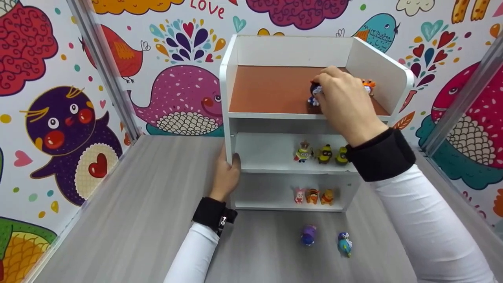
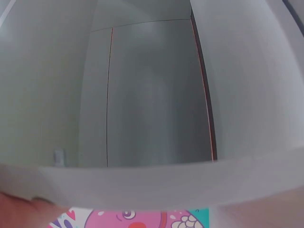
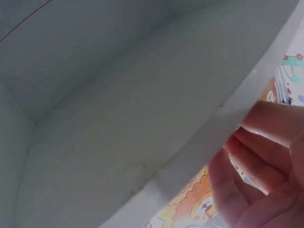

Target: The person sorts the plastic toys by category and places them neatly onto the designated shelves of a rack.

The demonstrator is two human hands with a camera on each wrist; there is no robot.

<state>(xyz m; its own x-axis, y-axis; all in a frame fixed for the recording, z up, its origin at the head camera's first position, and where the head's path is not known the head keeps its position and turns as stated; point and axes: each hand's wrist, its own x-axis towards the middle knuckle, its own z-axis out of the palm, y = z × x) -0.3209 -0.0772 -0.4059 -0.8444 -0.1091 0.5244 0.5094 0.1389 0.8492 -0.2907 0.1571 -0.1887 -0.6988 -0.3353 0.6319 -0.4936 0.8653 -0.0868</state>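
Observation:
A small white shelf unit (image 1: 290,51) with a reddish-brown top board (image 1: 271,88) stands in the middle of the head view. My left hand (image 1: 226,175) grips its left side panel, thumb toward the front edge and fingers partly hidden behind. Over the top board, my right hand (image 1: 346,102) pinches a dark blue and white toy figurine (image 1: 314,94), covering part of it. Beside that hand, an orange toy figurine (image 1: 368,85) stands on the same board, partly hidden. The right wrist view shows the fingers (image 3: 270,152) beyond a shelf edge; the held figurine is hidden there.
Three yellow-green figurines, one a crowned figure (image 1: 303,152), stand on the middle shelf. Below are a pink piglet (image 1: 299,195), an orange tiger (image 1: 312,196) and a yellow bear (image 1: 327,197). A purple figurine (image 1: 309,235) and a teal figurine (image 1: 345,244) lie on the grey table (image 1: 173,177).

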